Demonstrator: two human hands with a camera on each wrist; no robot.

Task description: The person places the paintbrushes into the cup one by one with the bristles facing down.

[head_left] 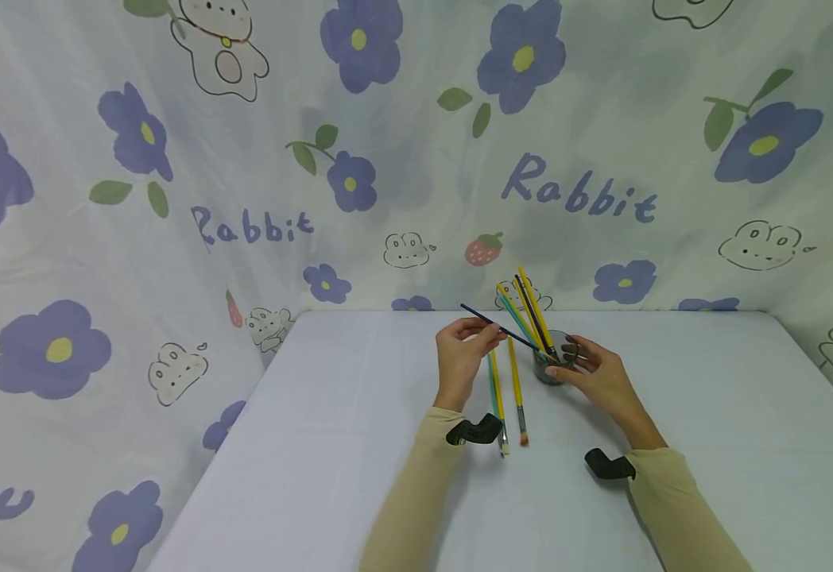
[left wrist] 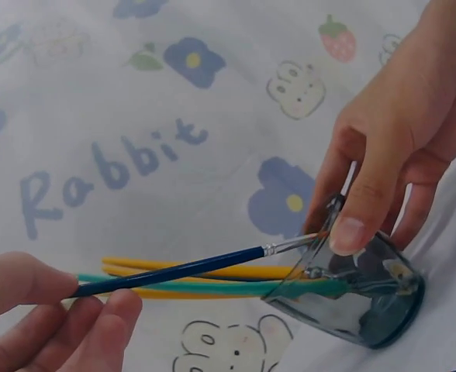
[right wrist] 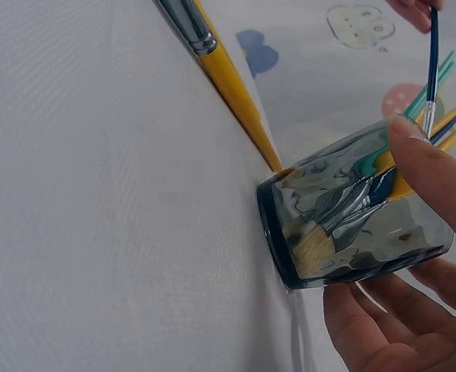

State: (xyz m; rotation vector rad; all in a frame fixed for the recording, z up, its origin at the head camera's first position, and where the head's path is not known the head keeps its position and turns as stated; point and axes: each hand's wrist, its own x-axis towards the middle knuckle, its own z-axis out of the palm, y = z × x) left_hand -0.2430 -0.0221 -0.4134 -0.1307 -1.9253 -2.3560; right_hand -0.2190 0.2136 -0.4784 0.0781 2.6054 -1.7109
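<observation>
My left hand (head_left: 459, 361) pinches a dark blue paintbrush (left wrist: 185, 270) by its handle, between thumb and fingers. Its bristle end points down to the rim of a grey see-through glass (head_left: 549, 375), close to my right thumb. Whether the tip touches the rim, I cannot tell. My right hand (head_left: 602, 377) grips that glass from the side, thumb at the rim and fingers beneath. In the right wrist view the glass is tilted, and several yellow, teal and blue paintbrushes stand in it, with pale bristles (right wrist: 313, 249) down at its base.
On the white table (head_left: 331, 429), a yellow paintbrush (head_left: 516, 381) lies between my arms. Left of it lie a yellow brush (head_left: 498, 393) and a teal one, side by side. A patterned curtain (head_left: 416, 159) hangs behind the table and along its left.
</observation>
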